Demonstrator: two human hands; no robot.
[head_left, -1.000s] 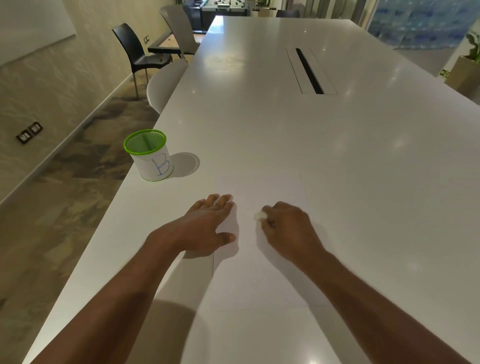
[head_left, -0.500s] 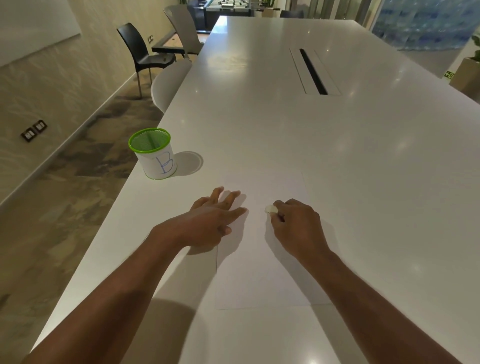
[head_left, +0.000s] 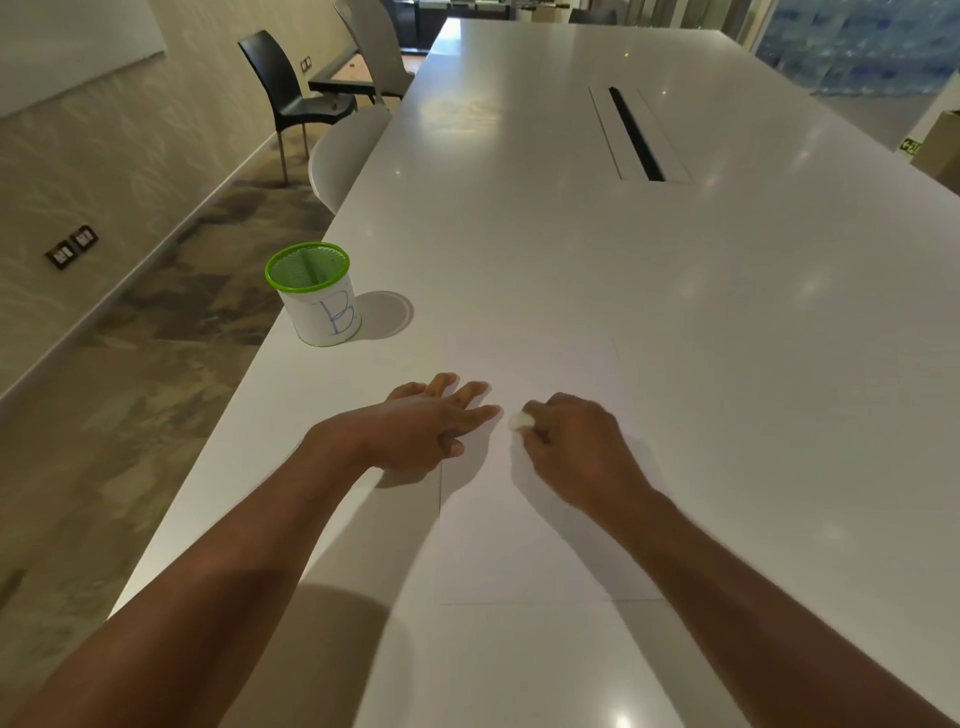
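White lump (head_left: 519, 421), perhaps eraser, mostly hidden | right hand (head_left: 576, 453) fingers pinch it | left hand (head_left: 423, 427) fingers spread flat

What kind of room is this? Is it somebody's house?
Most likely an office meeting room, not a house. There is a very long white table with a cable slot in its middle, and a black chair and a white chair along its side.

Long glossy white table (head_left: 701, 322), with a dark cable slot (head_left: 636, 132) at its far middle. Plain white paper sheet (head_left: 519, 545) lying flat at the near edge. Left hand (head_left: 421, 423), fingers straight, resting across the sheet's left edge. Right hand (head_left: 576, 447) on the sheet, pinching a small white lump (head_left: 518, 421). Green-rimmed mesh cup with a white label marked "B" (head_left: 317, 296) stands upright near the table's left edge. Black plastic chair (head_left: 291, 88) by the wall.
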